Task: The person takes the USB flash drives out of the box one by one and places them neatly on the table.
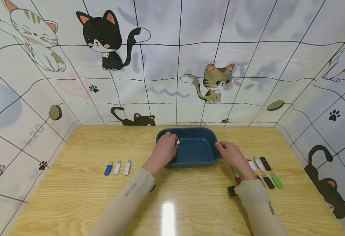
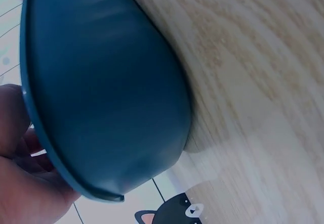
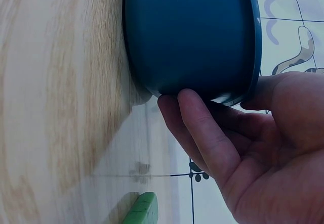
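Observation:
A dark blue rectangular bin stands toward the back of the wooden table. My left hand reaches over its left end, fingers curled down inside. Beside those fingers a small white piece shows, looking like part of a USB stick; most of it is hidden. In the left wrist view the bin's outer wall covers much of the left hand. My right hand grips the bin's right end. In the right wrist view its thumb is at the rim and its fingers lie against the outside.
Left of the bin lie a blue USB stick and two whitish ones. Several more, including a green one and a black one, lie at the right, partly behind my right forearm. A cat-print curtain borders the table.

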The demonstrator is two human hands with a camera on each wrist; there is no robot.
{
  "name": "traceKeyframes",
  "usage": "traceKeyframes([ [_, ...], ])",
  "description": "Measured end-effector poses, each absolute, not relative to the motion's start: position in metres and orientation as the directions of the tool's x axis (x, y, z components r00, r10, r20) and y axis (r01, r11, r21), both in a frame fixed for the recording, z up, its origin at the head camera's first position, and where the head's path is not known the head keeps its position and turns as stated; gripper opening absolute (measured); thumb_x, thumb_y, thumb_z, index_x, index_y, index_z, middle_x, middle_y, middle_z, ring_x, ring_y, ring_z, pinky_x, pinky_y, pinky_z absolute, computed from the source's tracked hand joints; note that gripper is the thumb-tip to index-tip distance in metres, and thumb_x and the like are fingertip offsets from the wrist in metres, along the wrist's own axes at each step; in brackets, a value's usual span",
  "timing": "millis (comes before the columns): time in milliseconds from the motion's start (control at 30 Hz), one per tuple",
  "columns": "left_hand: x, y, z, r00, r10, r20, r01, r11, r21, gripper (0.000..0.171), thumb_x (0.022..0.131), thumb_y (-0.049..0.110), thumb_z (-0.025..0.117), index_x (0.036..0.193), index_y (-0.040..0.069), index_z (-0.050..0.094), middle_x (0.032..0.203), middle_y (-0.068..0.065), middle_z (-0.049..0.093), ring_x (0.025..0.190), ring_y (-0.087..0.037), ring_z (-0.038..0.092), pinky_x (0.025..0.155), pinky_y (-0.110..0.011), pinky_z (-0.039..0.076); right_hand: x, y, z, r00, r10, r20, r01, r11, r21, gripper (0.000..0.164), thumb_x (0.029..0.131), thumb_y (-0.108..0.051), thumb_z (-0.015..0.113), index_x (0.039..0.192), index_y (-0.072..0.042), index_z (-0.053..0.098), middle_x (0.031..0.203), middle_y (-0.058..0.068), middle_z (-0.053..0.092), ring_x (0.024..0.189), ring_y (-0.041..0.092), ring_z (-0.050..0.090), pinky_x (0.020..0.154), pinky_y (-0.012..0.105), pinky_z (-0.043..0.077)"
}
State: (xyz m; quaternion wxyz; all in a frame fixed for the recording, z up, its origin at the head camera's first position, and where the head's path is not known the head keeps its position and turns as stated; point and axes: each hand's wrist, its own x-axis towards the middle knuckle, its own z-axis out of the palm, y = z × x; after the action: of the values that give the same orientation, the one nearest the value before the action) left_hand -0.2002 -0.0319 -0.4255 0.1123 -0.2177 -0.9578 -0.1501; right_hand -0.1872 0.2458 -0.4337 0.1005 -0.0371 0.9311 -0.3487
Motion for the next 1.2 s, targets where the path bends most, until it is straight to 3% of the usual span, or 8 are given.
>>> traceKeyframes([
  [200, -0.192, -0.037, -0.419, -0.884, 0.364, 0.293, 0.441, 0.856, 0.270, 0.009, 0.094, 0.012, 0.061, 0.099, 0.006, 0.065, 0.094, -0.007, 0.057, 0.084, -0.019, 0.053, 0.075, -0.031, 0.050, -0.186, 0.245, -0.434, -0.977, -0.136, -0.162, 0.006, 0.749, -0.663, 0.048, 0.104, -0.033, 0.039, 0.129, 0.004, 0.058, 0.102, 0.016, 0.064, 0.088, 0.024, 0.066, 0.074, 0.039, 0.056],
  [433, -0.184, -0.042, -0.413, -0.885, 0.341, 0.318, 0.438, 0.841, 0.317, 0.008, 0.094, 0.011, 0.061, 0.100, 0.007, 0.064, 0.095, -0.006, 0.056, 0.083, -0.018, 0.051, 0.072, -0.029, 0.049, -0.185, 0.246, -0.430, -0.982, -0.136, -0.134, -0.013, 0.747, -0.664, 0.039, 0.104, -0.029, 0.040, 0.108, 0.001, 0.066, 0.076, 0.010, 0.056, 0.078, 0.023, 0.064, 0.068, 0.036, 0.053],
  [667, -0.177, -0.048, -0.412, -0.865, 0.348, 0.361, 0.470, 0.815, 0.338, 0.010, 0.092, 0.009, 0.062, 0.101, 0.005, 0.065, 0.094, -0.006, 0.057, 0.080, -0.018, 0.050, 0.068, -0.029, 0.048, -0.184, 0.244, -0.429, -0.980, -0.143, -0.135, -0.016, 0.739, -0.673, 0.042, 0.104, -0.028, 0.040, 0.120, 0.003, 0.063, 0.087, 0.012, 0.061, 0.085, 0.024, 0.066, 0.072, 0.038, 0.056],
  [1067, -0.163, -0.073, -0.402, -0.879, 0.293, 0.377, 0.442, 0.798, 0.411, 0.011, 0.090, 0.007, 0.065, 0.100, 0.002, 0.064, 0.093, -0.006, 0.056, 0.080, -0.018, 0.052, 0.070, -0.030, 0.049, -0.185, 0.244, -0.432, -0.980, -0.145, -0.135, -0.017, 0.741, -0.671, 0.042, 0.104, -0.032, 0.040, 0.110, 0.001, 0.065, 0.084, 0.012, 0.061, 0.083, 0.023, 0.065, 0.071, 0.037, 0.055],
  [1200, -0.162, -0.088, -0.401, -0.889, 0.263, 0.374, 0.415, 0.806, 0.421, 0.013, 0.088, 0.007, 0.067, 0.100, 0.002, 0.064, 0.094, -0.008, 0.057, 0.080, -0.020, 0.054, 0.070, -0.033, 0.050, -0.185, 0.244, -0.432, -0.980, -0.145, -0.138, -0.016, 0.743, -0.669, 0.042, 0.104, -0.031, 0.040, 0.114, 0.001, 0.065, 0.089, 0.013, 0.063, 0.085, 0.023, 0.065, 0.072, 0.038, 0.055],
])
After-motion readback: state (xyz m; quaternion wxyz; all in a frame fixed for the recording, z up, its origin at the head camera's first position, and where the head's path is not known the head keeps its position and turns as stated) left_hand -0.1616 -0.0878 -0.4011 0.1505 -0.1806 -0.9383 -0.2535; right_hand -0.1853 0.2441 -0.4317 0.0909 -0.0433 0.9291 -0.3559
